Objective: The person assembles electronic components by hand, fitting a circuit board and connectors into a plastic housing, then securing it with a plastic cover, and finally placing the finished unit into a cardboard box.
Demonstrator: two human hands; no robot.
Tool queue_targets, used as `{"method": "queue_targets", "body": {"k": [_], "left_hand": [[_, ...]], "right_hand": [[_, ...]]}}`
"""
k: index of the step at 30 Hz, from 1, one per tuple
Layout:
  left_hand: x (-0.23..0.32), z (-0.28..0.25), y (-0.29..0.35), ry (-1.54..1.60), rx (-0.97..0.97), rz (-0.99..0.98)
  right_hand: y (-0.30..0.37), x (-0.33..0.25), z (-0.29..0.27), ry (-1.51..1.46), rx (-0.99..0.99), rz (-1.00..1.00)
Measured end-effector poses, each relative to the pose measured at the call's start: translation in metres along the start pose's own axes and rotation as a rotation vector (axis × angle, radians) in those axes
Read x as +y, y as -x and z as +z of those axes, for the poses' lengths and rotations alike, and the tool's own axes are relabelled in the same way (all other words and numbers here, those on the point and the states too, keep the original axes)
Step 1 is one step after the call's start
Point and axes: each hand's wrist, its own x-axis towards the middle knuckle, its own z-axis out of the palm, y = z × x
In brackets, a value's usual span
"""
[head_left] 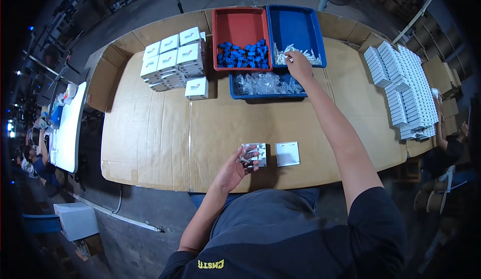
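At the left of the cardboard-covered tabletop (145,138) stands a stack of white boxes (168,61); they look light and stiff, best taken by two opposite sides. Nearer the person, the left hand (231,173) is palm up, its fingers spread and loosely curved. A clear packet (247,155) is at them, though whether they grip it cannot be told. It is probably light, limp and slippery, easiest to pinch at an edge. Just beside it lies a square white part (260,150), likely rigid and suited to a hold by its sides. Beyond, a red tray (239,26) holds small blue pieces (243,55), and a lower blue tray (268,97) carries crinkled clear bags (260,83). A flat white plate (287,155) rests right of the square part; its smooth face may slide or scratch, so its rim is the better hold. The right hand (300,68) reaches into the upper blue tray (293,26), fingers drawn together at slim white pieces (311,57); whether one is gripped is unclear. These seem light and hard, fit for a fingertip pinch.
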Motion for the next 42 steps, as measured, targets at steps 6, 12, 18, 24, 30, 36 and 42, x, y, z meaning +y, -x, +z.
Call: {"method": "queue_targets", "body": {"k": [6, 12, 18, 24, 30, 36, 42], "left_hand": [[-0.001, -0.005, 0.002, -0.013, 0.001, 0.006], [0.001, -0.003, 0.005, -0.022, 0.001, 0.015], [0.004, 0.0, 0.006, 0.042, 0.032, 0.022], [0.007, -0.004, 0.002, 0.103, 0.024, 0.066], [0.016, 0.007, -0.003, 0.105, -0.012, 0.051], [0.017, 0.012, -0.001, 0.089, -0.003, 0.068], [0.018, 0.005, 0.003, 0.128, -0.019, 0.1]], "right_hand": [[-0.014, -0.014, 0.019, 0.082, -0.042, -0.097], [-0.025, -0.004, 0.035, 0.102, -0.045, -0.05], [-0.033, 0.027, 0.022, -0.362, 0.201, 0.055], [0.026, -0.056, -0.093, -1.503, -0.128, 0.49], [0.06, -0.091, -0.144, -1.747, -0.17, 0.338], [0.071, -0.092, -0.139, -1.76, -0.181, 0.335], [0.102, -0.117, -0.119, -1.636, -0.345, 0.259]]}}
